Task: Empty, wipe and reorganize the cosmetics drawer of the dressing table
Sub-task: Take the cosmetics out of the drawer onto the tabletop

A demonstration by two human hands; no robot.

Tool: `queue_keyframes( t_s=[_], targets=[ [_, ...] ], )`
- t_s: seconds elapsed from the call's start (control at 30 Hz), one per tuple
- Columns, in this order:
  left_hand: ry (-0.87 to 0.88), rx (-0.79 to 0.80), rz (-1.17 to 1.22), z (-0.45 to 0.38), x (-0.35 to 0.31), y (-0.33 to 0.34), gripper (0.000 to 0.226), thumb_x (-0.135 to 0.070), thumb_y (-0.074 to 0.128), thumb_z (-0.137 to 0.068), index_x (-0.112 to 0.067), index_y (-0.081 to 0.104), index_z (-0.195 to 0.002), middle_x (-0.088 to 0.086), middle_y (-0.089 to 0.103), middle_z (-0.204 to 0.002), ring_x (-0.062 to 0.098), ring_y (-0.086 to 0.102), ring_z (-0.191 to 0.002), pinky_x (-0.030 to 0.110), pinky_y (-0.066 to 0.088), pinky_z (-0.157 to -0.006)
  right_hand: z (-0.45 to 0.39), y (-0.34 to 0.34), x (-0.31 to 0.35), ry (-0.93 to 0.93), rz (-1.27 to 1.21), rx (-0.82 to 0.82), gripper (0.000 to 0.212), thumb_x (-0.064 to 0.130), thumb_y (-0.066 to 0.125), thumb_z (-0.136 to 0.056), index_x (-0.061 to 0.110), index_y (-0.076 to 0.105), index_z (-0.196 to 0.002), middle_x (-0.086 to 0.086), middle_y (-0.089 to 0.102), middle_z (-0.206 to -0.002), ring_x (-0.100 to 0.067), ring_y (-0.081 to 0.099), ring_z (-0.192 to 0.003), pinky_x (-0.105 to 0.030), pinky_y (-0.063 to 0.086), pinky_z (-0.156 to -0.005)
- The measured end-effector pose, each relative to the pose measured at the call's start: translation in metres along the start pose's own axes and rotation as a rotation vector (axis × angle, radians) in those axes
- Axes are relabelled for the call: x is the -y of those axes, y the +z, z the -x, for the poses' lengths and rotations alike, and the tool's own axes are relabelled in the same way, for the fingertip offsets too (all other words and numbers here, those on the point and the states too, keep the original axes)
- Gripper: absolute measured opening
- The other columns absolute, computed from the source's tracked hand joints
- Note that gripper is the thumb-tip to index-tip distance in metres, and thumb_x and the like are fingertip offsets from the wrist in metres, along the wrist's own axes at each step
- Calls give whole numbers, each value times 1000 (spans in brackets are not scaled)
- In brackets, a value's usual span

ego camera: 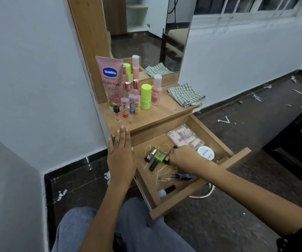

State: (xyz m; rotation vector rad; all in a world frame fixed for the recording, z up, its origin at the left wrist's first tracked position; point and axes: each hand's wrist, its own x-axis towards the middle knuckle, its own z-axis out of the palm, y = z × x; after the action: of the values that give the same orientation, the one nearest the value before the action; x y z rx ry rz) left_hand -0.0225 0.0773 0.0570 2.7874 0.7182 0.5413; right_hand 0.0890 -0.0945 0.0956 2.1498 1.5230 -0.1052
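Observation:
The wooden drawer of the dressing table is pulled out. Inside lie a green nail polish bottle, a blue bottle, a black-capped bottle, a clear box of pink rollers and a white round jar. My right hand reaches into the drawer, its fingers curled round a small dark bottle beside the green one. My left hand lies flat with straight fingers at the front edge of the table top. A checked cloth lies on the top at the right.
On the table top stand a pink Vaseline tube, three lip balms, a neon green stick, a pink bottle and small perfume bottles. A mirror rises behind. White scraps litter the dark floor.

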Motion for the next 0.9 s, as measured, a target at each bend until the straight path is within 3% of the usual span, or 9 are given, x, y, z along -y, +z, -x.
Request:
queue_keyframes(
  t_s=[0.1, 0.23, 0.43, 0.57, 0.67, 0.8, 0.9],
  targets=[
    [-3, -2, -10, 0, 0, 0, 59, -18, 32, -100, -12, 5, -153, 3, 0, -160, 16, -1, -148, 37, -5, -119, 0, 6, 9, -26, 101, -23, 17, -5, 54, -81, 8, 63, -88, -10, 67, -87, -29, 67, -77, -27, 30, -47],
    [2, 2, -20, 0, -1, 0, 58, -18, 32, -101, -11, 7, -152, 3, 1, -160, 17, 0, -148, 37, -4, -119, -6, 15, 21, -47, 124, 38, 24, -9, 52, -83, 6, 65, -94, -11, 69, -97, -29, 67, -88, -31, 41, -61],
    [1, 3, -21, -1, 0, 0, 58, -18, 34, -100, -11, 9, -152, 3, 4, -160, 17, 3, -148, 37, -2, -119, -11, 13, 21, -3, 8, 31, 16, 3, 53, -90, 7, 62, -102, -11, 67, -103, -29, 65, -94, -35, 45, -68],
    [1, 0, -23, -2, 0, 1, 59, -18, 35, -100, -11, 9, -152, 4, 5, -160, 17, 4, -148, 38, -1, -119, -10, -12, 1, 94, -535, -91, 14, 20, 76, -73, 22, 70, -86, 3, 68, -90, -14, 63, -83, -26, 45, -65],
    [6, -11, -30, -1, -1, 0, 60, -15, 41, -97, -8, 16, -151, 7, 12, -159, 21, 11, -147, 40, 5, -118, -16, -35, -11, 202, -918, -269, 19, 27, 82, -69, 24, 65, -78, 12, 64, -77, -5, 59, -74, -27, 48, -68],
    [14, -6, -41, -1, -1, -1, 60, -15, 40, -98, -9, 14, -152, 7, 9, -160, 21, 9, -147, 40, 5, -119, -41, -60, -17, 445, -1109, -640, 19, 19, 79, -74, 14, 64, -85, 3, 70, -87, -13, 65, -83, -31, 52, -74],
    [-2, -8, -31, 0, 1, 0, 60, -18, 34, -99, -11, 7, -152, 5, 1, -160, 19, 3, -148, 39, 0, -119, -65, -70, -22, 633, -1028, -746, 22, 19, 74, -80, 14, 61, -97, -1, 69, -93, -20, 64, -86, -32, 48, -72]
  ],
)
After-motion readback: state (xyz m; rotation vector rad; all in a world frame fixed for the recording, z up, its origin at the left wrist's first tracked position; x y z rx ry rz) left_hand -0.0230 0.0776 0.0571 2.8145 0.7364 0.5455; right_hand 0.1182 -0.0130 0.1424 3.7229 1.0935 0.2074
